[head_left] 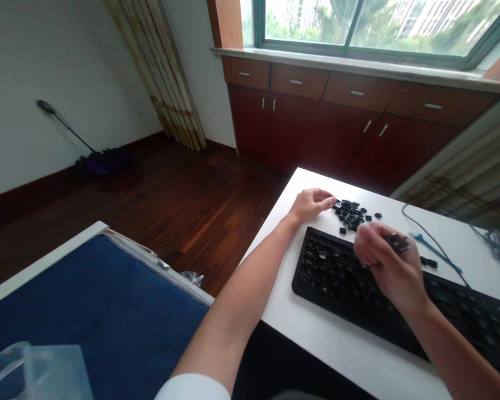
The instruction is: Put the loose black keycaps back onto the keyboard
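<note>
White counter carries the keyboard, loose keycaps heaped beyond. Over it, my right hand curls around dark pieces; a slack grip could spill them. My half-curled left hand meets the keycaps; whether holding one, I can't tell.

The upper right of the frame is filled by a green-framed window, through which daylight is admitted and greenery and pale buildings are seen. Below its pale sill, a reddish-brown cabinet is fitted with drawers and doors. At upper left, a pale wall is edged by dark skirting and partly covered by a patterned curtain; another curtain is hung at far right. Dark floorboards are flanked by a blue-covered surface at lower left and a white table at lower right
</note>
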The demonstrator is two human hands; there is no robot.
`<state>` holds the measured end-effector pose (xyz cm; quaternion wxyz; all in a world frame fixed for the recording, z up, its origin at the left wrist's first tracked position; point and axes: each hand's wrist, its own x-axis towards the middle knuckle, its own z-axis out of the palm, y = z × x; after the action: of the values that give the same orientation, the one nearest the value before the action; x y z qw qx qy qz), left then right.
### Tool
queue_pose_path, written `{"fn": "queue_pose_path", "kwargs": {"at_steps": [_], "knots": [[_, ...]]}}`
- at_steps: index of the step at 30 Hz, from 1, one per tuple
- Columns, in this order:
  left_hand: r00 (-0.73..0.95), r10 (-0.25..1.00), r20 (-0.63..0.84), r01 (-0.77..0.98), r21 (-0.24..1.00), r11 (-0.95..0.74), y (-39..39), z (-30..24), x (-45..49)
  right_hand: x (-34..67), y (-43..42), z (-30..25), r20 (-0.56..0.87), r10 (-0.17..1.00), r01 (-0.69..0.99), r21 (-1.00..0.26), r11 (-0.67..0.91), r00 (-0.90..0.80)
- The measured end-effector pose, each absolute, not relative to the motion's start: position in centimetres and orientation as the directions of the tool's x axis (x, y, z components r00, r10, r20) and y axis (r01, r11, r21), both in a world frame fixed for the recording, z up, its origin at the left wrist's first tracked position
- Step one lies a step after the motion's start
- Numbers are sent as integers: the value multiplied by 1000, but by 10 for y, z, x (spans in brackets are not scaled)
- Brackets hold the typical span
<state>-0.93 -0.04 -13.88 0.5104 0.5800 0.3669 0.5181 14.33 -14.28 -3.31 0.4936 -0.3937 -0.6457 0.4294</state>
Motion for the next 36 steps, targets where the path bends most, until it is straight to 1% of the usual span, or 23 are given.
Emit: {"fn": "queue_pose_path", "kwargs": {"at_steps": [1, 2, 3, 4, 6, 11, 14, 16, 17, 18, 19, 20, 22, 23, 24, 26, 28, 31, 36], "knots": [[191, 955, 228, -110, 972, -210, -1, -138, -9, 136, -141, -27, 247, 947, -101, -968, 231, -204], [188, 955, 229, -118, 971, -210, -1, -138, -9, 129, -138, -22, 220, 950, -246, -955, 164, -220], [185, 955, 230, -124, 970, -210, -2, -137, -9, 122, -136, -21, 216, 950, -347, -929, 128, -225], [183, 955, 232, -130, 969, -211, -2, -137, -9, 116, -133, -22, 220, 947, -404, -908, 111, -235], [183, 955, 235, -143, 967, -211, -2, -137, -10, 104, -129, -34, 242, 939, -423, -898, 122, -244], [200, 954, 224, -168, 967, -192, 0, -140, -10, 88, -127, -64, 227, 924, -294, -946, 134, -309], [209, 954, 214, -172, 969, -179, 0, -140, -10, 90, -128, -53, 249, 922, -270, -948, 169, -298], [210, 955, 209, -167, 970, -176, -3, -136, -12, 97, -128, -41, 286, 916, -228, -947, 226, -280], [215, 954, 208, -169, 970, -173, -5, -132, -13, 103, -126, -36, 308, 912, -168, -948, 270, -270], [232, 952, 201, -183, 970, -160, -7, -128, -15, 110, -124, -32, 330, 908, -71, -944, 322, -258], [263, 946, 187, -210, 969, -133, -10, -124, -16, 119, -122, -31, 352, 904, 63, -924, 376, -241], [312, 935, 167, -256, 963, -86, -13, -119, -17, 128, -119, -32, 372, 900, 218, -882, 419, -226], [431, 894, 127, -350, 936, 35, -19, -111, -19, 149, -111, -37, 408, 890, 494, -742, 452, -201], [482, 868, 117, -383, 919, 89, -21, -108, -20, 160, -107, -41, 422, 883, 573, -679, 459, -208], [519, 847, 114, -404, 906, 126, -23, -105, -21, 170, -103, -45, 433, 875, 617, -634, 467, -216], [555, 824, 116, -427, 889, 162, -26, -102, -22, 185, -97, -52, 441, 860, 643, -586, 493, -257], [558, 821, 123, -436, 885, 164, -27, -102, -23, 195, -94, -56, 449, 837, 644, -547, 535, -314], [560, 821, 111, -409, 899, 158, -27, -102, -22, 200, -92, -56, 449, 798, 633, -493, 597, -403], [587, 803, 104, -379, 911, 159, -31, -95, -16, 199, -93, -48, 452, 775, 589, -506, 630, -441]]}}
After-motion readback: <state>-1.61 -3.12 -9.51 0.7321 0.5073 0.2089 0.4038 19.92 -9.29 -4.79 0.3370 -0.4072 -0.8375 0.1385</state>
